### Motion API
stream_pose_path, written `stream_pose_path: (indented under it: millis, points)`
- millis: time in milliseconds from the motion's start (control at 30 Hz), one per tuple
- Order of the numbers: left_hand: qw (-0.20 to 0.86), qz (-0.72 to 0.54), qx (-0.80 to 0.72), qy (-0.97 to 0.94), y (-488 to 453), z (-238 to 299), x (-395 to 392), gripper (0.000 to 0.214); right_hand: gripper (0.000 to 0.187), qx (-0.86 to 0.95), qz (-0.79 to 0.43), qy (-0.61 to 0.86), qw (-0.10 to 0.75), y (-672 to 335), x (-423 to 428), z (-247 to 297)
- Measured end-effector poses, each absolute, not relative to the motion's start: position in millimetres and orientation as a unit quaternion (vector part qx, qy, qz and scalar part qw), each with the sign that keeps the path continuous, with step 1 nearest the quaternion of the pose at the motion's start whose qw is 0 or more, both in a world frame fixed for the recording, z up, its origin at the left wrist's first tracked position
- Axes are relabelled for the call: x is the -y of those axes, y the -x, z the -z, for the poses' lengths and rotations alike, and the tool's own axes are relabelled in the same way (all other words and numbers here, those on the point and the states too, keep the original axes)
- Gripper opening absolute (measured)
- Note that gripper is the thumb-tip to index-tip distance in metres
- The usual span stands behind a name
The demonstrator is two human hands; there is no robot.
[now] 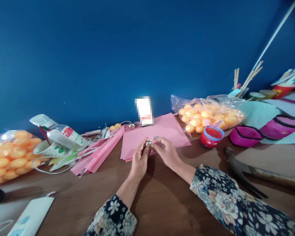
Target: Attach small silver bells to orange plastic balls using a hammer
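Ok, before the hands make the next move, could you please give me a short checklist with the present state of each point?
1. Small shiny piece held in the left hand: ok, at the fingertips.
2. Right hand gripping the piece too: cannot tell; its fingertips are right beside it.
3. Pink sheets on the table: ok, lying in front of the hands.
4. Hammer well apart from the right sleeve: not ok, its claw lies close beside it.
5. Red cup upright: ok.
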State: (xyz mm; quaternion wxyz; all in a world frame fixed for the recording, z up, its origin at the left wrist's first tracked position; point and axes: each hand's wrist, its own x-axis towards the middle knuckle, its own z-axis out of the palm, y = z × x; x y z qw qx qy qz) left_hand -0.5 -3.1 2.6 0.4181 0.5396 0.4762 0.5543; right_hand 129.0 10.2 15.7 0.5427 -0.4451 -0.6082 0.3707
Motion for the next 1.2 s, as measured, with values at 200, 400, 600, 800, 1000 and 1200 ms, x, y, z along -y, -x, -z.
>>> stream_pose_path:
  millis: [200, 400, 600, 800, 1000, 1200]
  points:
    - [0.397, -0.545, -0.491, -0.552, -0.7, -6.7, 4.7, 0.040, 0.013, 0.609, -0.374, 0.451, 0.535, -128.4, -9.3, -15.6]
    - [0.382, -0.543, -0.500, -0.557, -0.5, -4.6, 4.5, 0.041, 0.009, 0.621, -0.353, 0.454, 0.532, -128.3, -8.3, -15.2]
    - [0.386, -0.540, -0.512, -0.545, -1.8, -7.0, 4.2, 0.041, 0.007, 0.634, -0.336, 0.454, 0.529, -127.4, -8.0, -13.5]
    - [0.424, -0.553, -0.501, -0.514, -0.7, -1.7, 1.4, 0.043, 0.006, 0.649, -0.313, 0.447, 0.530, -124.8, -6.9, -12.9]
    - [0.464, -0.565, -0.474, -0.491, 0.0, 0.8, 2.4, 0.044, 0.022, 0.658, -0.317, 0.439, 0.523, -124.5, -5.7, -14.3]
    - [0.488, -0.564, -0.463, -0.478, 0.8, 2.0, 2.6, 0.047, 0.027, 0.662, -0.330, 0.445, 0.505, -124.8, -6.2, -14.0]
